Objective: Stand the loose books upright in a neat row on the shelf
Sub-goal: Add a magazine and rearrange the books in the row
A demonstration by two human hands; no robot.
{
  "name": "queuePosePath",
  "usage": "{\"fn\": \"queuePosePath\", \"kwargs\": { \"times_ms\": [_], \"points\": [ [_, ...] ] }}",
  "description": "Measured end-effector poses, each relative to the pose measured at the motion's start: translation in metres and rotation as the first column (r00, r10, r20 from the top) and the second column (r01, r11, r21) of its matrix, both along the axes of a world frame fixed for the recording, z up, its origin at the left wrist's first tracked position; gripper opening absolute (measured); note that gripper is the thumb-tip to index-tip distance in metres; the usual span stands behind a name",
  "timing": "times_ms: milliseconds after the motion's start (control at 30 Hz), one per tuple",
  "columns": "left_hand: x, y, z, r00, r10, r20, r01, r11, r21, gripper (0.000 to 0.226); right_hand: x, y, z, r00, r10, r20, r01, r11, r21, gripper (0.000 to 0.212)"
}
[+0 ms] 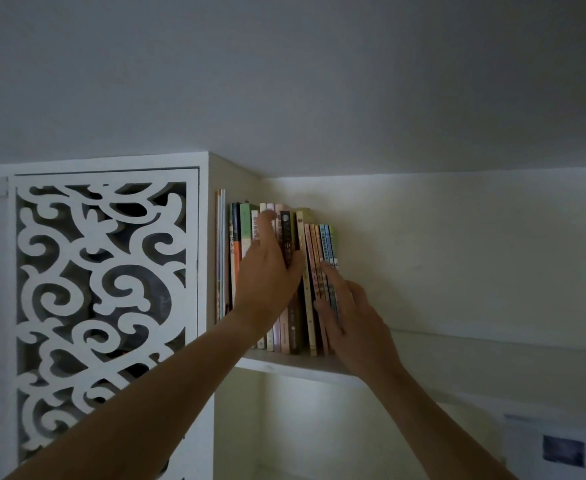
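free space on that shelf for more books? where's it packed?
Free: the shelf board right of the row of books, running along the back wall. Packed: the left end, where books stand tight against the cabinet side, with the left hand and right hand on the spines.

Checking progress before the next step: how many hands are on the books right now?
2. The left hand lies across the spines in the middle of the row; the right hand presses the books at its right end.
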State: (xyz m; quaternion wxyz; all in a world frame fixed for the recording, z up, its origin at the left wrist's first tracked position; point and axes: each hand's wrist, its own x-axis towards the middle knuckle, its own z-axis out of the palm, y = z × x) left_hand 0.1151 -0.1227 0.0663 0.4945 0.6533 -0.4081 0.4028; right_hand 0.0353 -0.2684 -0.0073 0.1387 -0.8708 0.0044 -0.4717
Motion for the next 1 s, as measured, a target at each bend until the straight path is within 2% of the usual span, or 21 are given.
{"fn": "queuePosePath", "kwargs": {
  "times_ms": [100,233,267,300,400,467,533,633,733,800,867,1000],
  "points": [
    [-0.008,-0.002,-0.006,0.99,0.131,-0.05,-0.127,0.988,0.083,0.012,0.003,-0.003,-0.001,1.0,-0.02,0.009,0.019,1.0,0.011,0.066],
    [-0.02,0.005,0.005,0.957,0.266,0.117,-0.265,0.964,-0.022,0.007,0.008,-0.004,-0.002,0.997,-0.068,0.038,0.066,0.997,0.048,0.072],
    [-0.022,0.004,0.007,0.955,0.272,0.121,-0.272,0.962,-0.015,0.004,0.009,-0.004,-0.002,0.996,-0.082,0.041,0.08,0.995,0.054,0.076],
    [-0.023,0.004,0.008,0.959,0.266,0.1,-0.269,0.963,0.015,0.009,0.009,-0.004,-0.002,0.995,-0.095,0.032,0.093,0.994,0.059,0.083],
    [-0.019,0.0,0.001,0.965,0.241,0.1,-0.253,0.957,0.139,0.045,0.009,-0.004,-0.003,0.993,-0.12,-0.01,0.12,0.992,0.049,0.098],
    [-0.016,0.001,0.0,0.964,0.254,0.075,-0.263,0.949,0.175,0.066,0.009,-0.004,-0.005,0.994,-0.111,-0.007,0.112,0.992,0.054,0.098],
    [-0.012,0.003,0.002,0.956,0.287,0.053,-0.292,0.932,0.217,0.076,0.011,-0.006,-0.007,0.992,-0.125,0.02,0.124,0.991,0.041,0.093],
    [-0.009,0.007,0.007,0.95,0.305,0.072,-0.312,0.905,0.289,0.084,0.011,-0.007,-0.01,0.987,-0.153,0.042,0.153,0.988,0.009,0.087],
    [-0.014,0.009,0.012,0.934,0.344,0.093,-0.355,0.874,0.333,0.087,0.01,-0.005,-0.009,0.989,-0.148,0.017,0.148,0.989,-0.007,0.09],
    [-0.018,0.008,0.013,0.931,0.355,0.085,-0.363,0.879,0.309,0.086,0.009,-0.005,-0.009,0.986,-0.169,0.005,0.169,0.985,-0.017,0.087],
    [-0.02,0.007,0.014,0.954,0.297,0.047,-0.299,0.919,0.258,0.08,0.009,-0.004,-0.009,0.985,-0.174,0.009,0.174,0.985,-0.021,0.084],
    [-0.02,0.001,0.019,0.982,0.186,-0.019,-0.18,0.969,0.169,0.078,0.008,-0.004,-0.009,0.989,-0.148,0.018,0.148,0.989,-0.019,0.095]
  ]
}}
